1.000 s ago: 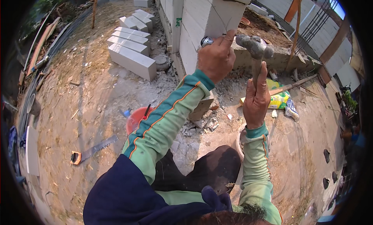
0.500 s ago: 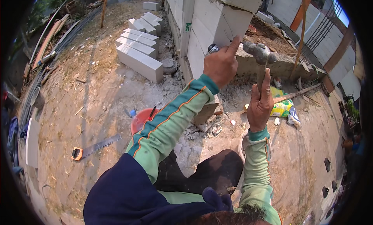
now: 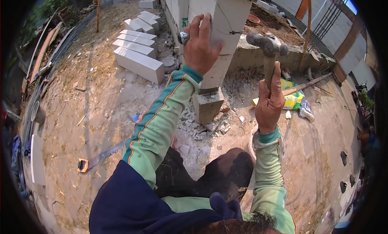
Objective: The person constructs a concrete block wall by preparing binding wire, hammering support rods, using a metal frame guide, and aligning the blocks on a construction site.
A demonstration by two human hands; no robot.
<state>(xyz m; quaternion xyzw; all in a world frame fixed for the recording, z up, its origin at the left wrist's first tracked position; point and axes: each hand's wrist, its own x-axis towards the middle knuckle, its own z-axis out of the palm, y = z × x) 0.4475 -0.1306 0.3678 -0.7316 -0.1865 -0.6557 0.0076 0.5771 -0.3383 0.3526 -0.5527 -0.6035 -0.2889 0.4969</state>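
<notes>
Clearance, left to right: open ground (image 3: 87,127) left of the left forearm. Left hand (image 3: 201,50): fingers spread, partly bent, gripping nothing visible; in front of the pale block column (image 3: 222,66), contact with its face cannot be told. A vertical corner of the column runs just beside the fingers. Further right, a small dark pin (image 3: 235,32) with thin wire at it, near the column's right edge. Hammer (image 3: 267,44) beyond, roughly upright, head uppermost and near the pin but apart from it. Right hand (image 3: 270,113) holds its handle, fingers wrapped, one laid straight along it.

Other things, left to right: long dark rods (image 3: 66,42); grey bucket (image 3: 39,113); white panel (image 3: 37,160); saw (image 3: 101,156) flat, orange handle outward, blade tip hidden by the sleeve; loose white blocks (image 3: 139,66) in slanting rows, left of the column. Concrete stub (image 3: 208,106) at the column's foot, rubble around. Low concrete ledge (image 3: 291,59) behind the hammer; yellow-green bag (image 3: 293,100) right of the hand, wooden strip (image 3: 313,84) beside it.

Surface: dry earth, straw, pale chips. Site outdoors, sunlit; block wall (image 3: 351,40) at upper right.
</notes>
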